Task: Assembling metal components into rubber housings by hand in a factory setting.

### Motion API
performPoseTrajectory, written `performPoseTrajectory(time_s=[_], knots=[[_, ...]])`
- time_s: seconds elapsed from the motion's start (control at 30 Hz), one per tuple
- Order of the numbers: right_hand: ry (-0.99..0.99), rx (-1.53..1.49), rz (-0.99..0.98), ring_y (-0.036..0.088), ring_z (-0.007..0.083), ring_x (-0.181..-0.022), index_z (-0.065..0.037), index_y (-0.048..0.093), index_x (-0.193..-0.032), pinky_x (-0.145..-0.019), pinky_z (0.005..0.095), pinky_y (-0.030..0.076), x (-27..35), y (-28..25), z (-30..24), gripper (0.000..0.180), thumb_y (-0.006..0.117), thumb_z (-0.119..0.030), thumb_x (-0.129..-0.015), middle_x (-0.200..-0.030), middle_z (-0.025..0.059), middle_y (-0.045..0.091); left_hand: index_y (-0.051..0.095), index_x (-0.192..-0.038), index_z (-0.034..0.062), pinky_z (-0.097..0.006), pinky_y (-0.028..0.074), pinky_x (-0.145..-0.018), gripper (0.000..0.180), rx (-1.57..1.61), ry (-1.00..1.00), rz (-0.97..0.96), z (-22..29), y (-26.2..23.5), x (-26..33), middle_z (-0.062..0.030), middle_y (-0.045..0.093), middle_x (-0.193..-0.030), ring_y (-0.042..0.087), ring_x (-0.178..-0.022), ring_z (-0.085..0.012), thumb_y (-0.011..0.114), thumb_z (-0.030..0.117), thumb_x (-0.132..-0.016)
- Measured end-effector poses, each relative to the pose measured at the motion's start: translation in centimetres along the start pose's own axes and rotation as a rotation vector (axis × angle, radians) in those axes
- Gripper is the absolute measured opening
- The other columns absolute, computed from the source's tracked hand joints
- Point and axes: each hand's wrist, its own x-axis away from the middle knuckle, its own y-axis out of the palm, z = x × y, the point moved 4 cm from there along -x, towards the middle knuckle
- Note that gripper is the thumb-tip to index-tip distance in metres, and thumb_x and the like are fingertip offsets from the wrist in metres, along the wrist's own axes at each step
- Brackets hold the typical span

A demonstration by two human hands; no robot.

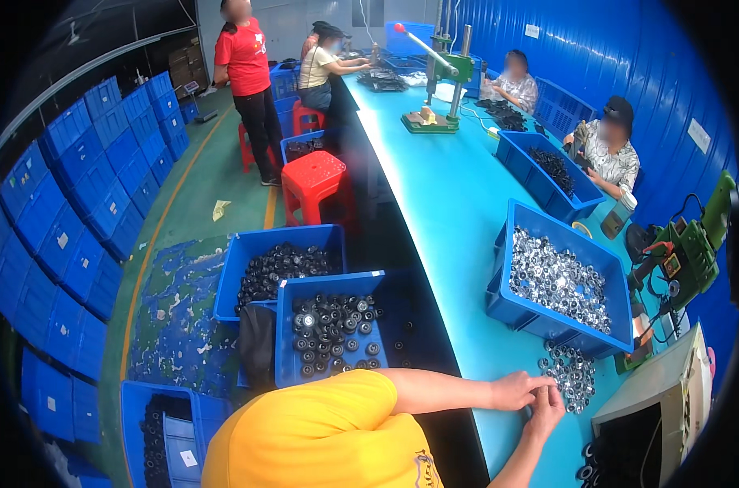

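- Presently, we pinch one small silvery metal ring (540, 393) between left hand (513, 390) and right hand (546, 409), fingers closed on it.
- Loose ring pile (571, 372) lies just beside, on turquoise bench (451, 203).
- Sorting step, we judge; next calls for a steady fingertip hold.

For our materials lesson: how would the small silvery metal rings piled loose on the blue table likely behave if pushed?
The small silvery metal rings look flat, so they would probably slide and scatter rather than roll. Being shiny metal, they are likely stiff, slippery, and heavy for their size.

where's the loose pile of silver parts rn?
Head view, lower right: the loose pile of small silver parts lies on the blue table, just in front of the blue bin of silver parts, beside both hands, left hand and right hand.
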Motion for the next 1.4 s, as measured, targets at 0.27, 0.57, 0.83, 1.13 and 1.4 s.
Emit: performPoseTrajectory(time_s=[0.27,0.57,0.83,1.13,1.4], knots=[[0.106,-0.209,-0.138,0.069,0.0147,-0.093,0.003,0.064,-0.121,-0.073,0.0272,0.059,1.3,1.1,-2.6,0.025,0.063,-0.013,-0.103,-0.108,0.008,0.07,0.057,-0.14,0.0108,-0.041,0.057,-0.089,0.06,0.221,-0.02,-0.057,-0.1,-0.2,-0.3,-0.017,0.074,-0.112,0.073,-0.102,-0.032,0.066,0.001,-0.081],[-0.018,0.094,0.029,0.067,0.0184,-0.092,0.009,0.066,-0.114,-0.076,0.0296,0.055,0.6,0.1,-0.7,0.023,0.064,-0.007,-0.097,-0.101,0.0107,0.07,0.056,-0.14,0.0126,-0.044,0.057,-0.084,0.057,-0.002,-0.107,-0.096,-0.5,-0.1,-0.2,-0.0216,0.073,-0.106,0.072,-0.098,-0.0382,0.068,0.005,-0.085],[0.077,-0.084,-0.031,0.068,0.0181,-0.094,0.008,0.066,-0.12,-0.08,0.0304,0.056,0.9,0.3,-1.5,0.03,0.066,-0.008,-0.095,-0.108,0.0114,0.07,0.058,-0.138,0.013,-0.036,0.056,-0.078,0.052,0.15,-0.083,-0.098,-0.9,0.3,-0.4,-0.0118,0.071,-0.106,0.068,-0.092,-0.0258,0.065,0.002,-0.087],[0.186,-0.343,-0.092,0.07,0.0187,-0.094,0.008,0.062,-0.13,-0.084,0.0314,0.058,1.1,0.7,-3.2,0.042,0.067,-0.01,-0.092,-0.114,0.013,0.07,0.057,-0.143,0.0123,-0.021,0.044,-0.051,0.053,0.487,-0.327,-0.116,-1.1,-0.1,-1.7,0.0026,0.065,-0.078,0.055,-0.061,-0.0035,0.069,0.003,-0.091],[0.209,-0.285,-0.05,0.071,0.0183,-0.087,0.005,0.067,-0.122,-0.081,0.0314,0.057,1.0,0.4,-2.8,0.036,0.072,-0.01,-0.09,-0.105,0.0116,0.073,0.057,-0.144,0.0132,-0.021,0.045,-0.053,0.055,0.398,-0.35,-0.159,-1.4,0.4,-1.7,0.0023,0.066,-0.078,0.055,-0.062,-0.0034,0.072,0.006,-0.092]])
